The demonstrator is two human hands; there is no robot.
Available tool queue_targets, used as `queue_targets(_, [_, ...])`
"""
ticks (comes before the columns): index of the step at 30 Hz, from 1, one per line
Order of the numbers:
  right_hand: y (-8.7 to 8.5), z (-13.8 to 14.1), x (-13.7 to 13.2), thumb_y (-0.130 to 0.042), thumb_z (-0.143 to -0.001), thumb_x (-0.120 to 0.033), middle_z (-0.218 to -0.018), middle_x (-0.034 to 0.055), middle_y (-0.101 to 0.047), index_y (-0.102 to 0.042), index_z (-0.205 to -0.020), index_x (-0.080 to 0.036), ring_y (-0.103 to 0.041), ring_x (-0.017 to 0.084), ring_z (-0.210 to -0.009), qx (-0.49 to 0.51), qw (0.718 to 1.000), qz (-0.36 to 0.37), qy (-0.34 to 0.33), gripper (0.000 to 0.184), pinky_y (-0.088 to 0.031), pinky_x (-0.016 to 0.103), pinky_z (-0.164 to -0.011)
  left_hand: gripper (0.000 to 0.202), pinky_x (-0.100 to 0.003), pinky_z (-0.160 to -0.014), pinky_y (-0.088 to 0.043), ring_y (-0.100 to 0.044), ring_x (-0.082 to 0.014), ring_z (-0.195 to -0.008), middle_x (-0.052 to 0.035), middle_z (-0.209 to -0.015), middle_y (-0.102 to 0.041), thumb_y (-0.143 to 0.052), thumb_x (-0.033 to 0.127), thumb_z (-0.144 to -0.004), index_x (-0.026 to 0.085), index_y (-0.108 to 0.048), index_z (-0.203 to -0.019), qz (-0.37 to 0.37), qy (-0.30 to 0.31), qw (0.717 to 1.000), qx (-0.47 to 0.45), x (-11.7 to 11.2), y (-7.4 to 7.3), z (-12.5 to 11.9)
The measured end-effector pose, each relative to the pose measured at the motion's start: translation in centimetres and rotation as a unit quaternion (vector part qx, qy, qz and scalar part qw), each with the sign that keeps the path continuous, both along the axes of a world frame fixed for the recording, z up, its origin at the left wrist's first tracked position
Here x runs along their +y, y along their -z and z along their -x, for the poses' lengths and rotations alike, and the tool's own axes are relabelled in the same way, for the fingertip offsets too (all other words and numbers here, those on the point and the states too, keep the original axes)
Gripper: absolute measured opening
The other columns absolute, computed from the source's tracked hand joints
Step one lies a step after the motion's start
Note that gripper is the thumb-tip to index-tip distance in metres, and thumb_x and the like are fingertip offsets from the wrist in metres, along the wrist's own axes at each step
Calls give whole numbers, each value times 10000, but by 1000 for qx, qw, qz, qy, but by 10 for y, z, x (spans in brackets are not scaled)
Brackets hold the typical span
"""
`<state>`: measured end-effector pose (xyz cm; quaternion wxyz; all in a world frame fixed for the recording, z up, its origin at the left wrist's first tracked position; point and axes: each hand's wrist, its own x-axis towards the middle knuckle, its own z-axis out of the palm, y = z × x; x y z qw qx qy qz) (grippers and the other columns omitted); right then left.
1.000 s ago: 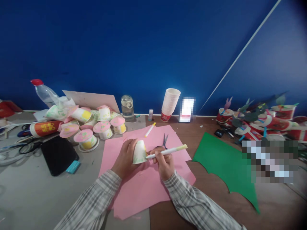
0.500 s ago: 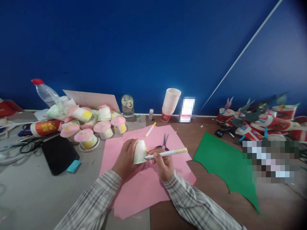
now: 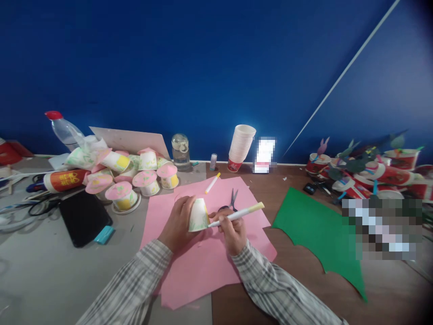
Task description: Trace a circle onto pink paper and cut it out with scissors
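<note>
Across the table [image 3: 43, 271] a large pink sheet [image 3: 203, 266] lies spread before the person, with a green sheet [image 3: 318, 230] just beside it on the right. Over the pink sheet the left hand [image 3: 176, 224] is curled round a small paper cup [image 3: 198, 216], fingers over its far side, holding it tilted with the wide rim down. Whether the rim rests on the sheet cannot be told. The right hand [image 3: 234, 232] is pressed together in a writing pinch on a white marker [image 3: 238, 213], whose yellow end points up and to the right and whose tip meets the cup's side wall. The tip itself is too small to make out. Behind the right hand lie scissors [image 3: 232, 198], blades showing, handles largely hidden by the knuckles. Both forearms are cut off by the lower edge.
</note>
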<state>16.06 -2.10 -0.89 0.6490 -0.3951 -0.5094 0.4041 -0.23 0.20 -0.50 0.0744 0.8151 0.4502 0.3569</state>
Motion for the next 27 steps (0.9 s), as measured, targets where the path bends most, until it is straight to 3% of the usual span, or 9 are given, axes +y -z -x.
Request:
queue_targets(5, [-1,2,-3,-529,-759,-331,-413,-49,-462,-654,-675,-182,-453,142,-384,14,1000,9,-6,211,-415,252,-398,814,-528,-936,-398,-389,-321,-1131,-136,-1160,-436,-646,403,-618,211,-212,-1279,-1,-3,1000,-3,0,1,0])
queue_targets(27, [0,0,-1,-540,-752,-304,-417,-47,-452,-658,-629,-183,-524,178,-493,3,1000,-5,-14,209,-442,275,-488,812,-476,-956,-397,-387,-295,-1127,-137,-1159,-421,-648,411,-605,166,-240,-1262,-1,-3,1000,10,0,2,1])
